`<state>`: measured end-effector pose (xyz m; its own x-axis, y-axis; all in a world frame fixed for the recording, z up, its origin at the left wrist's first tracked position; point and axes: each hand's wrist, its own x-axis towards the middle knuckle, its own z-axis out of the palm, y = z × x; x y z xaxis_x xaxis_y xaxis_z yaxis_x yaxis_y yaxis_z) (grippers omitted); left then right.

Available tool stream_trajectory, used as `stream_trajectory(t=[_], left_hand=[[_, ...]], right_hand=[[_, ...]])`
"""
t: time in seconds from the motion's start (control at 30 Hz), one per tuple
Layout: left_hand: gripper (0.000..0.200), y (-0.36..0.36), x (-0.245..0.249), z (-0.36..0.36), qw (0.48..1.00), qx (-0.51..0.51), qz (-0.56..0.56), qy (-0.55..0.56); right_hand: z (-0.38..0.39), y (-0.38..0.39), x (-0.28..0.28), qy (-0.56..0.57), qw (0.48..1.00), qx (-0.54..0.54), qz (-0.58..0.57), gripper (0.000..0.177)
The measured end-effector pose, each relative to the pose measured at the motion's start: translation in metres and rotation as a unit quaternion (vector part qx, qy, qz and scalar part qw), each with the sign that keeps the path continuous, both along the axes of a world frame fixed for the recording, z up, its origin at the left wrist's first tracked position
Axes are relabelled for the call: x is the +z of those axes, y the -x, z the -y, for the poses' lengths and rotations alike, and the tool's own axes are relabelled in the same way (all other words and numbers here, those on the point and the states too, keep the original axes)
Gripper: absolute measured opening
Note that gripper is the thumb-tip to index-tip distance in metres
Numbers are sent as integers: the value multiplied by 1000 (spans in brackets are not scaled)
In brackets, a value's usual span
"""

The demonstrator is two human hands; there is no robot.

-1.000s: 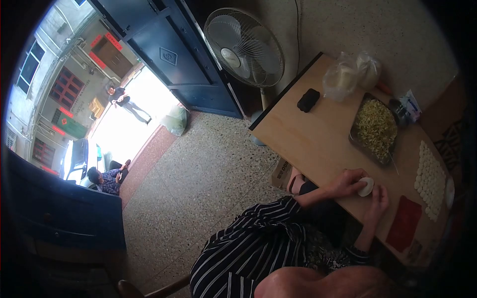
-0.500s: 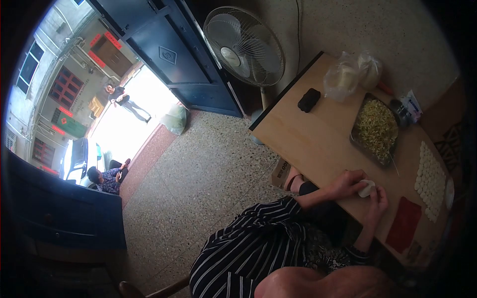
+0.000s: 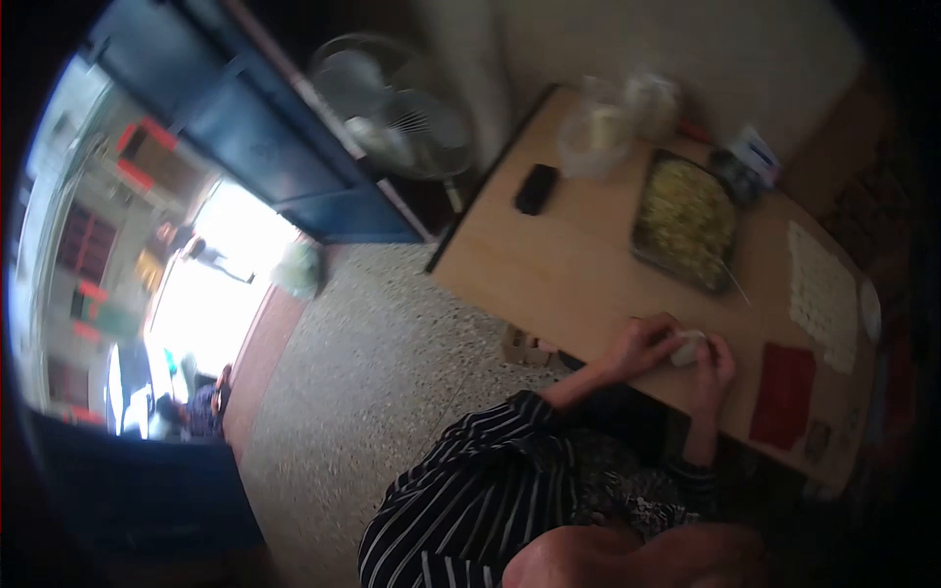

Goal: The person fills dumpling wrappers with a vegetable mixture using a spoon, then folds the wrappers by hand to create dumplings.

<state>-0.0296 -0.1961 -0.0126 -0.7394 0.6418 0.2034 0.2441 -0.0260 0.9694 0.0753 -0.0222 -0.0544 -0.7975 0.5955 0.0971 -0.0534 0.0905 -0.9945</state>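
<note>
Centrally, a person's two bare hands meet above the near edge of a light wooden table (image 3: 559, 265), seen from a camera on the head. The left hand (image 3: 647, 347) and right hand (image 3: 718, 365) pinch a small pale dough piece (image 3: 689, 348) between their fingertips, gripping it from both sides; blur hides its exact shape.

Just beyond the hands is a rectangular metal tray (image 3: 677, 271) filled with chopped yellow-green filling (image 3: 683, 208), a thin pale handle (image 3: 737, 284) sticking out at its near corner. Right of the right hand lies a flat red sheet (image 3: 783, 395), and beyond it many small pale pieces (image 3: 822, 294) sit in close rows. A black object (image 3: 536, 189) and knotted-looking clear plastic bags (image 3: 596, 140) rest toward the far side.

The person wears dark clothing with white stripes (image 3: 466, 470). Off to the left, a standing fan (image 3: 397, 113) is beside an open blue door (image 3: 265, 127); outside, in bright light, two blurred people are visible, one standing (image 3: 201, 253), one low near the doorway (image 3: 203, 405).
</note>
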Motion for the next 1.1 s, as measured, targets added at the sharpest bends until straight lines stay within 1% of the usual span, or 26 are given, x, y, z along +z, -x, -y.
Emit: stream_trajectory(t=[0.03,0.1,0.17,0.23,0.3,0.33,0.4,0.5,0.53,0.6,0.63,0.7,0.73,0.77,0.83,0.93,0.97,1.03,1.1], left_hand=[[23,0,9,2,1000,3,12,23],[23,-1,-6,-6,1000,30,5,-4],[19,-3,16,-4,998,7,25,56],[20,-3,8,-7,998,-8,-15,57],[18,-5,-4,-7,998,-20,46,38],[18,-5,-9,-7,996,-20,77,30],[14,-3,-9,-5,995,-43,93,-1],[11,-2,-8,-8,989,-49,122,-62],[10,-2,-5,-9,986,-48,133,-85],[10,-3,-1,-13,983,-51,119,-130],[10,-3,1,-13,981,-50,113,-152],[10,-2,0,-7,977,-32,158,-138],[10,0,-1,-4,975,-22,180,-131],[12,3,-10,-2,974,-17,186,-128],[13,3,-9,-3,974,-5,189,-128],[17,5,-13,-2,974,1,183,-130],[18,6,-15,-2,975,1,179,-131],[21,7,-7,4,967,-6,216,-133],[24,11,-5,11,964,-4,231,-133]], right_hand=[[8,1,10,-8,1000,-9,20,25],[6,1,-1,-13,1000,-21,16,24],[18,4,22,-12,1000,-21,2,23],[17,3,24,15,1000,3,1,23],[17,2,21,1,999,12,-30,23],[17,0,23,11,999,23,-29,22],[18,2,35,31,997,58,-29,19],[19,4,37,31,997,64,-31,17],[17,3,36,16,998,66,-16,17],[13,1,31,-14,997,74,17,20],[15,1,33,44,998,51,-8,23],[17,4,38,156,986,6,-63,32],[13,5,37,176,982,-17,-63,35],[7,7,36,196,978,-38,-63,39],[-7,16,34,227,968,-73,-73,47],[-24,31,44,116,986,-98,-71,49],[-27,37,49,114,987,-94,-60,46],[-33,49,60,108,990,-87,-38,40],[-33,62,68,73,995,-56,-45,33]])
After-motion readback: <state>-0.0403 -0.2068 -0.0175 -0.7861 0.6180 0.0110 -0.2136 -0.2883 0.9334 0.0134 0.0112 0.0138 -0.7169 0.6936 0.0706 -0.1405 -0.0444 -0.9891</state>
